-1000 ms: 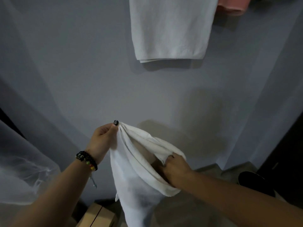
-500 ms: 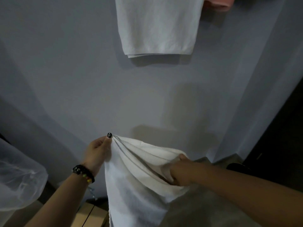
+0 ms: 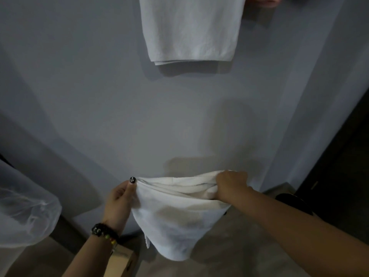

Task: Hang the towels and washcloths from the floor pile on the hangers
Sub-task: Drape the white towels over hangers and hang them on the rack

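A white towel hangs bunched between both hands, below the hung white towel on the wall. The left hand pinches its left corner; the right hand has a closed grip on its right edge. A cardboard box sits beneath.

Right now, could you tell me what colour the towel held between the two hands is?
White, the towel held by both hands; seen in the head view.
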